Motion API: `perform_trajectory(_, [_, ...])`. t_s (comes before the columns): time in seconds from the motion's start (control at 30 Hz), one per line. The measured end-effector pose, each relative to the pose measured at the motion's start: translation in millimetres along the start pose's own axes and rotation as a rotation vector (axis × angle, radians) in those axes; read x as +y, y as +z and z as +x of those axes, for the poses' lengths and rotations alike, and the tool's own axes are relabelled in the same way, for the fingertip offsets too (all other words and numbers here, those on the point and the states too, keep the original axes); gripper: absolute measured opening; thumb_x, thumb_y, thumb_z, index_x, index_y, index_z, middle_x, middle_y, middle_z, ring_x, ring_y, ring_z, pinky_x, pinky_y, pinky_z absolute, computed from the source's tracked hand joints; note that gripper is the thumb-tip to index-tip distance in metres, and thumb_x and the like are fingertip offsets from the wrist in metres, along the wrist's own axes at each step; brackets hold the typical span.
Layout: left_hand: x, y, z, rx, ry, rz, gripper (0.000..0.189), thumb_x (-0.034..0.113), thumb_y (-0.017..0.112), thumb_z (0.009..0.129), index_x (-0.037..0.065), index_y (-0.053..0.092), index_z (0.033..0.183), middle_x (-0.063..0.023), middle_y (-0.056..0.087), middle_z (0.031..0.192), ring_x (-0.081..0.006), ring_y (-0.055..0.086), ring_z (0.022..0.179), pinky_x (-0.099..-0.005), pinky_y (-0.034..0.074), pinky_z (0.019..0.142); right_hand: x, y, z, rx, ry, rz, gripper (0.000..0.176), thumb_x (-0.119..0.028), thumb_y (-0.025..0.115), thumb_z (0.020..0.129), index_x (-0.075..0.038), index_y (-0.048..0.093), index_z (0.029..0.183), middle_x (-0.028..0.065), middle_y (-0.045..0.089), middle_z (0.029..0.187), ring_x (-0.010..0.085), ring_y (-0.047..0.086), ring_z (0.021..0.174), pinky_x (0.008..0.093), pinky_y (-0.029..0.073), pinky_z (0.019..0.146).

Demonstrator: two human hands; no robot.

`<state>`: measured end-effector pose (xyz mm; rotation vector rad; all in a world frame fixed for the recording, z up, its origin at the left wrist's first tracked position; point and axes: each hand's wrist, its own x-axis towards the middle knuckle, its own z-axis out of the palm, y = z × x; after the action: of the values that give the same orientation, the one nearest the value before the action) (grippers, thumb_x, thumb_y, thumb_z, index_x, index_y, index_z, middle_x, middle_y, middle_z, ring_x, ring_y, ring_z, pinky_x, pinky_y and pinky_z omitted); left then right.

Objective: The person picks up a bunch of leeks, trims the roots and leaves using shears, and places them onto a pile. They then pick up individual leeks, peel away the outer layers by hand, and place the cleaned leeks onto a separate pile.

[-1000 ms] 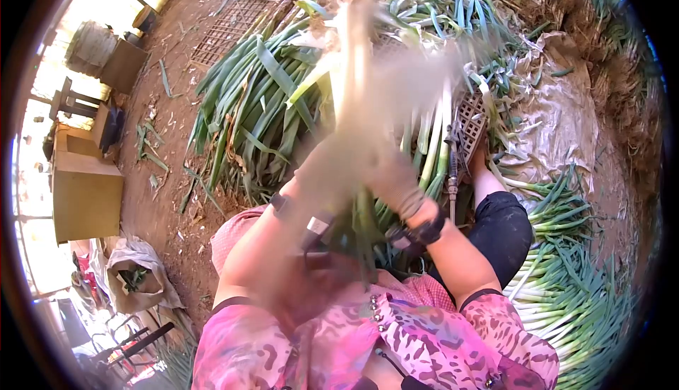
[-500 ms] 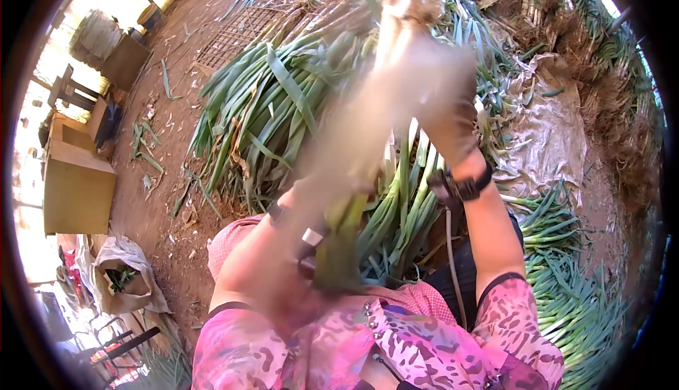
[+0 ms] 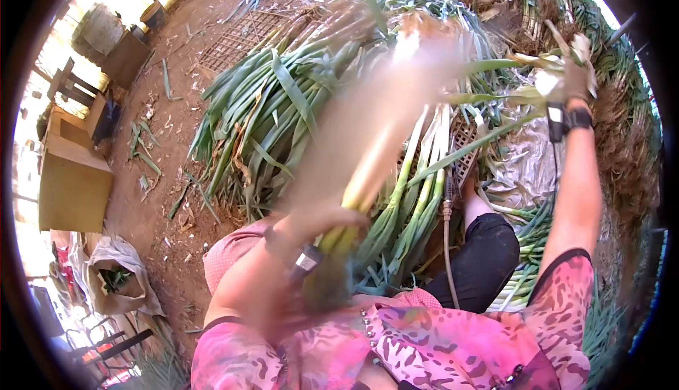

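Note:
My left hand (image 3: 322,226) is closed around thick green onions (image 3: 357,188), whose pale root ends point up and away from me. A large blur covers part of them and of the left forearm. Far out to the right, my right hand (image 3: 576,82) grips stripped outer leaves (image 3: 555,71); long green strips trail from them back toward the onions. More green onions (image 3: 421,192) lie just right of the held ones. Beside those stands a thin hose (image 3: 448,248) with a metal end, apart from both hands.
A big heap of green onions (image 3: 262,114) lies left of centre on the dirt floor (image 3: 170,156). A crate grid (image 3: 237,39) is behind it. Rooted onions (image 3: 626,128) line the right side, near a crumpled sheet (image 3: 523,160). Cardboard boxes (image 3: 74,185) and a sack (image 3: 124,273) stand left.
My right hand has swung from beside the held onions far out to the right, carrying stripped leaves. My left hand keeps its hold on the onions. The crate and hose near my knee show more now.

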<state>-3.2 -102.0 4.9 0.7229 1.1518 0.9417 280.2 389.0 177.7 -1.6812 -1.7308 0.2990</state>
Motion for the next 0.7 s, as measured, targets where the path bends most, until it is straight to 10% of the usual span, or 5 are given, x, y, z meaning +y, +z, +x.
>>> perform_trajectory(0.17, [-22.7,1.4,33.4,0.648,0.288,0.442,0.045,0.027,0.072,0.080,-0.003,0.061,0.111,-0.0159,0.069,0.089,-0.0253,0.069,0.083,-0.0376,0.054,0.077,8.7,0.8,-110.9,-0.459,-0.207,0.263,0.048,-0.046,0.061,0.098,-0.005,0.070,0.122,0.0078,0.070,0.097,0.0188,0.063,0.093,0.0348,0.053,0.080])
perform_trajectory(0.33, [6.0,31.7,27.1,0.665,-0.021,0.637,0.050,0.033,0.070,0.082,-0.001,0.057,0.115,-0.0237,0.070,0.095,-0.0383,0.069,0.092,-0.0459,0.053,0.082,-45.7,25.7,-226.3,-0.637,-0.878,0.047,0.027,-0.024,0.070,0.094,-0.008,0.070,0.116,0.0120,0.073,0.087,0.0226,0.070,0.072,0.0334,0.057,0.067])
perform_trajectory(0.47, [11.6,50.5,23.6,0.648,-0.091,0.702,0.048,0.034,0.071,0.083,0.001,0.055,0.113,-0.0221,0.071,0.098,-0.0392,0.069,0.095,-0.0475,0.052,0.084,-88.9,54.4,-220.5,-0.288,-1.116,-0.047,0.033,-0.032,0.069,0.094,0.000,0.067,0.091,0.0155,0.068,0.081,0.0277,0.070,0.072,0.0390,0.057,0.068])
perform_trajectory(0.7, [-8.6,51.4,34.1,0.638,-0.057,0.876,0.046,0.034,0.072,0.082,0.003,0.055,0.111,-0.0197,0.070,0.103,-0.0385,0.069,0.097,-0.0471,0.053,0.084,-109.1,128.3,-192.6,-0.729,-1.095,-0.636,0.031,-0.031,0.066,0.091,-0.003,0.073,0.101,0.0194,0.072,0.106,0.0325,0.072,0.098,0.0434,0.056,0.084])
